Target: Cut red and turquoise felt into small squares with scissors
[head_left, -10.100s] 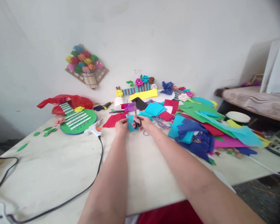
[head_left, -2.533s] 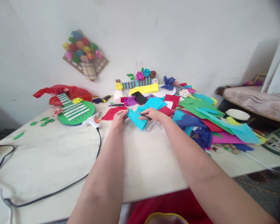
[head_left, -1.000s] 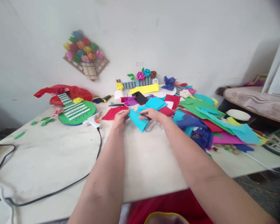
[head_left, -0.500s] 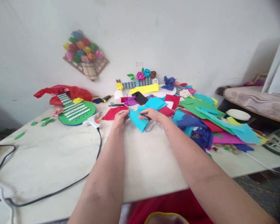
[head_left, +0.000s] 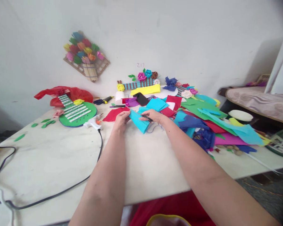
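My left hand (head_left: 120, 119) pinches the upper left end of a folded turquoise paper piece (head_left: 139, 123) held just above the table (head_left: 61, 157). My right hand (head_left: 153, 115) is closed on black-handled scissors (head_left: 146, 117), whose blades run along the paper's top edge toward my left fingers. A bit of purple thread (head_left: 154, 128) lies under my right wrist.
A white glue gun (head_left: 92, 122) with a black cord (head_left: 61, 193) lies left of my hands, beside a green round craft (head_left: 76, 114). A heap of coloured paper sheets (head_left: 207, 125) covers the right side. Paper flowers (head_left: 143, 77) and a phone (head_left: 141, 99) sit near the wall.
Ten seconds ago the scissors pointed upright over a small turquoise piece. Now they lie along a longer folded strip. Over the last second my hands have barely moved.
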A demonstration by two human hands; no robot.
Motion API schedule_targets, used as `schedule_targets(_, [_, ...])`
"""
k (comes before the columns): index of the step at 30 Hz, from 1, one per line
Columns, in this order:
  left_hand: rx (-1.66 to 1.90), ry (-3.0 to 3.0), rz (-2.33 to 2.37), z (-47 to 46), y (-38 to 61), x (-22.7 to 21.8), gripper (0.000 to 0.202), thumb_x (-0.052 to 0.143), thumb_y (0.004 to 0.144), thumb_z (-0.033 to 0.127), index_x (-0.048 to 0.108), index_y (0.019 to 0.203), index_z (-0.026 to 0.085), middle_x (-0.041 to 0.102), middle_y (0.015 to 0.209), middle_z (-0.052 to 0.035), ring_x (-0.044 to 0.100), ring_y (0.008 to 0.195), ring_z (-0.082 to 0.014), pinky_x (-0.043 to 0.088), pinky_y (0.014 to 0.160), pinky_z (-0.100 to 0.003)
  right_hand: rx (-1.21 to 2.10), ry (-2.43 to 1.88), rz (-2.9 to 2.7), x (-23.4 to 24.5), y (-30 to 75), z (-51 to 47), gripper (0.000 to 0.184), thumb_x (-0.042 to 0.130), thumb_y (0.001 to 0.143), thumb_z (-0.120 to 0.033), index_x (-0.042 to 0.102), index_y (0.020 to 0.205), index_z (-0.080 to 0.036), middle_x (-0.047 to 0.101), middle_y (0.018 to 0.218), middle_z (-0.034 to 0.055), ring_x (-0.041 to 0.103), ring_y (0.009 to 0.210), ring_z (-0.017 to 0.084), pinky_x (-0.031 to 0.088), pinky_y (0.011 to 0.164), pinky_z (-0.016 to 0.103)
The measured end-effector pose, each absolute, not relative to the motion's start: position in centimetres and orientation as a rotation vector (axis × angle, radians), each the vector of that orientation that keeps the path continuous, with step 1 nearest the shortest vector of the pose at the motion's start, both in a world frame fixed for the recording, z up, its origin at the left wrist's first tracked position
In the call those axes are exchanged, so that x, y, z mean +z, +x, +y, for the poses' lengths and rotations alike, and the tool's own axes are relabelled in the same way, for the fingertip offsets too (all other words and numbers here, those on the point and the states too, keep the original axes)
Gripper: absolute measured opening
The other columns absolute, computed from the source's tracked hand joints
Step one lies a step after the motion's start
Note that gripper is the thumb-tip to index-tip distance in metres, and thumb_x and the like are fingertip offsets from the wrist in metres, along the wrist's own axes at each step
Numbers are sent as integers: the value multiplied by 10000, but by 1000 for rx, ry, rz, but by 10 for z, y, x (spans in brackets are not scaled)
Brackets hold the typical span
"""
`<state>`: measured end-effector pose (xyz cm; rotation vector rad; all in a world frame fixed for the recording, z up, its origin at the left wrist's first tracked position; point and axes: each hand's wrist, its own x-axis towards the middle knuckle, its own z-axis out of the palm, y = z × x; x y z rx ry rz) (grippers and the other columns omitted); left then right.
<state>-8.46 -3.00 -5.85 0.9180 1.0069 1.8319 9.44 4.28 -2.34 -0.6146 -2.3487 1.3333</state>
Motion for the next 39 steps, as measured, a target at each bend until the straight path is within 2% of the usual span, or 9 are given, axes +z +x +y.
schedule_targets(22, [1823,909,1010,-31,-84,-57,232,783,515,297,619,595,154,633,654,-20,579,636,-133,453,698,-284,1333,-610,-2345,-20,95,38,437,650,588,-521,600,726,-110,402,507,-62,328,453,57,258,428,210])
schedule_targets(26, [1824,897,992,-31,-84,-57,241,789,496,294,621,591,150,631,641,-16,574,627,-125,452,684,-268,1329,-597,-2326,-22,94,39,412,652,593,-508,591,686,-111,397,500,-63,322,447,53,263,420,208])
schedule_targets(39, [1822,898,977,-30,-85,-58,236,787,500,291,621,597,154,614,628,-3,562,624,-119,444,685,-265,1430,-642,-2225,-28,91,43,368,712,553,-402,663,743,-90,451,516,-47,329,445,43,281,409,194])
